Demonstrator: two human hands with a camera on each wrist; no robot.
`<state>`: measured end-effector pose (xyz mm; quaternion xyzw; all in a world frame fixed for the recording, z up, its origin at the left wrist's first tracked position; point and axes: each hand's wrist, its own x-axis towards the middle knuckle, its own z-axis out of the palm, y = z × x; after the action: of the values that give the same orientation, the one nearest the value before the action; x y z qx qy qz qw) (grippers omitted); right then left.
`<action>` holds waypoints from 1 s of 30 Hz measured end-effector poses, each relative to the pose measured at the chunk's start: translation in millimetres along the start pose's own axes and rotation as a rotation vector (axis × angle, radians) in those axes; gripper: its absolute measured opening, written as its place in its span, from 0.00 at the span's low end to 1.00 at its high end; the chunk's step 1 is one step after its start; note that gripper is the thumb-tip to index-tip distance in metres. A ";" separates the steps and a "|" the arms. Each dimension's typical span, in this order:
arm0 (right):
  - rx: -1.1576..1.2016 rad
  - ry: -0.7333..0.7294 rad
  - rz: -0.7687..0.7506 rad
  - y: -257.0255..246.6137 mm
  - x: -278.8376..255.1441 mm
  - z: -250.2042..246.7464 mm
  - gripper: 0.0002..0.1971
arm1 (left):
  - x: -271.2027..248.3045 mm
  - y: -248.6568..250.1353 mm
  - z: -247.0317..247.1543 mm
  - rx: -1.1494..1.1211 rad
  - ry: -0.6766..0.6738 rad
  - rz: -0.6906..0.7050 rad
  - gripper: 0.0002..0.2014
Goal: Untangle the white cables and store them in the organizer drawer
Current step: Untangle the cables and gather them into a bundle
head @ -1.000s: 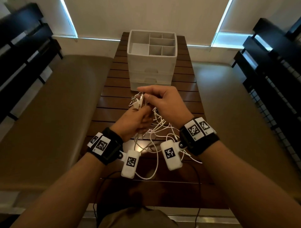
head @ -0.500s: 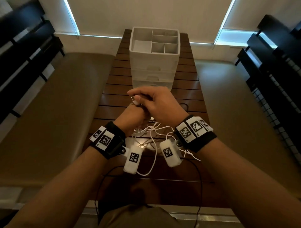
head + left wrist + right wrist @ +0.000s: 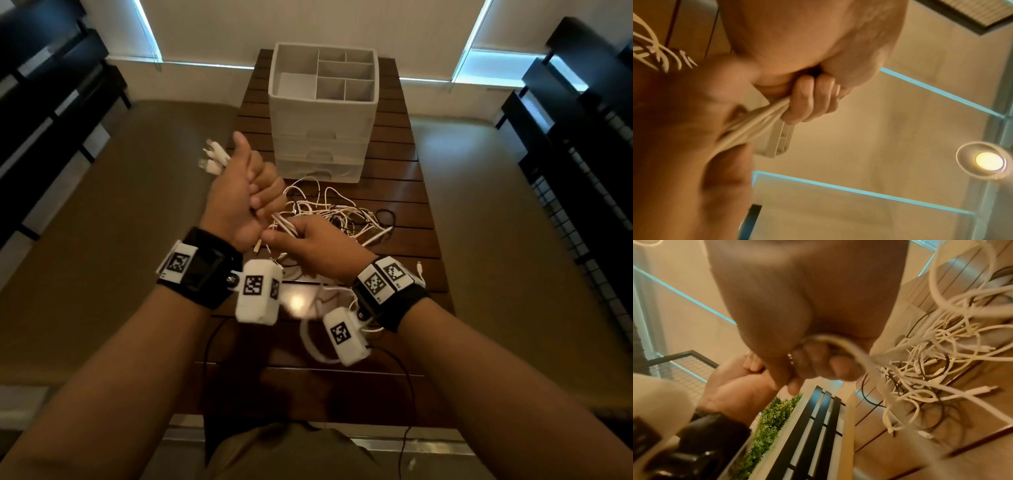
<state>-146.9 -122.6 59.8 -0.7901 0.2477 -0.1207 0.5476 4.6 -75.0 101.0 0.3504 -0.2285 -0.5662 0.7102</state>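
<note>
Head view shows my left hand [image 3: 245, 195] fisted around a bunch of white cables [image 3: 337, 210], their plug ends [image 3: 214, 158] sticking out past my thumb, while my right hand [image 3: 317, 245] just near and right of it pinches the same strands; the rest lies tangled on the wooden table [image 3: 394, 178] in front of the white organizer [image 3: 322, 116], whose drawers are closed. Left wrist view has my fingers [image 3: 812, 99] curled tight on several white strands [image 3: 756, 123]. Right wrist view, blurred, shows my fingers [image 3: 816, 365] wrapped round a cable loop [image 3: 840, 341], the tangle [image 3: 937, 368] spread on the table to the right.
</note>
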 end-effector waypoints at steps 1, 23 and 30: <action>-0.054 -0.003 -0.030 4.2 0.4 -1.7 0.14 | 0.3 5.8 -5.5 -0.019 -0.005 -0.001 0.31; -0.617 0.483 0.166 42.9 -55.3 -122.1 0.22 | -13.4 40.6 -70.6 0.466 0.343 0.039 0.28; -0.961 0.195 0.171 -14.2 -27.7 -85.3 0.10 | -16.1 -7.2 -5.1 0.937 -0.049 0.034 0.28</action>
<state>-206.1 -172.9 106.8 -0.9150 0.3894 -0.0208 0.1038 -0.4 -59.1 93.4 0.6159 -0.4822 -0.3984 0.4790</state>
